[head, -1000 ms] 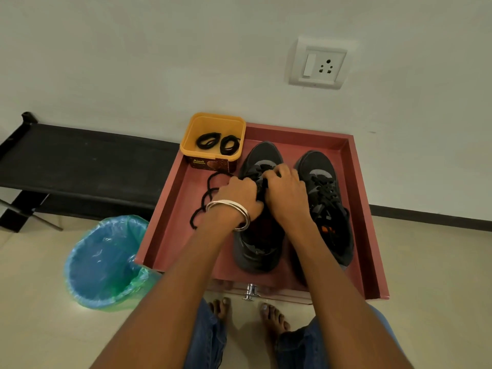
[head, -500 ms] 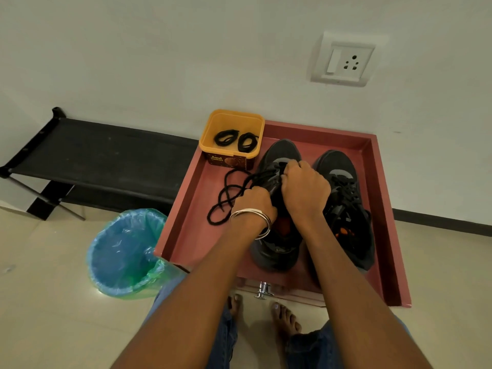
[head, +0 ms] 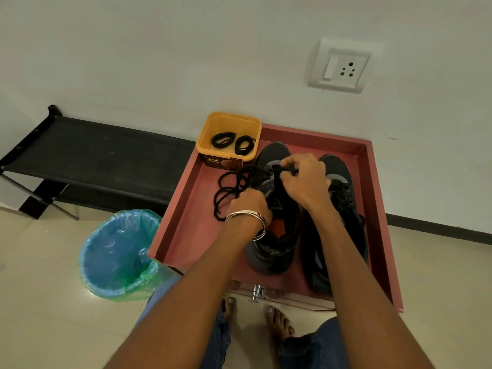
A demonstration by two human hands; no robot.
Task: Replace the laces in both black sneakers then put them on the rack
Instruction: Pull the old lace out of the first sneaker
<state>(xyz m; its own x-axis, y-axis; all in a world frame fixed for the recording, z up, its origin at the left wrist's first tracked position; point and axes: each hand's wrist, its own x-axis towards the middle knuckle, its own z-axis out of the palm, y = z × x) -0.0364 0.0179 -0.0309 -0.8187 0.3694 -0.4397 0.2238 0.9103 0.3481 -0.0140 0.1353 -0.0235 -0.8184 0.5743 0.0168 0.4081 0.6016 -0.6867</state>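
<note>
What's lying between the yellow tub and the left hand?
In the head view, loose black lace loops on the red tray between the tub and the left hand.

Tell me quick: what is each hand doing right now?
Left hand: curled around the loose black shoelace beside the left black sneaker.
Right hand: pinching that lace at the sneaker's front eyelets.

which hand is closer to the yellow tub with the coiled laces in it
Right. The right hand pinches lace at the left sneaker's toe end, just right of the yellow tub. The left hand grips lace lower down, nearer the person.
</note>
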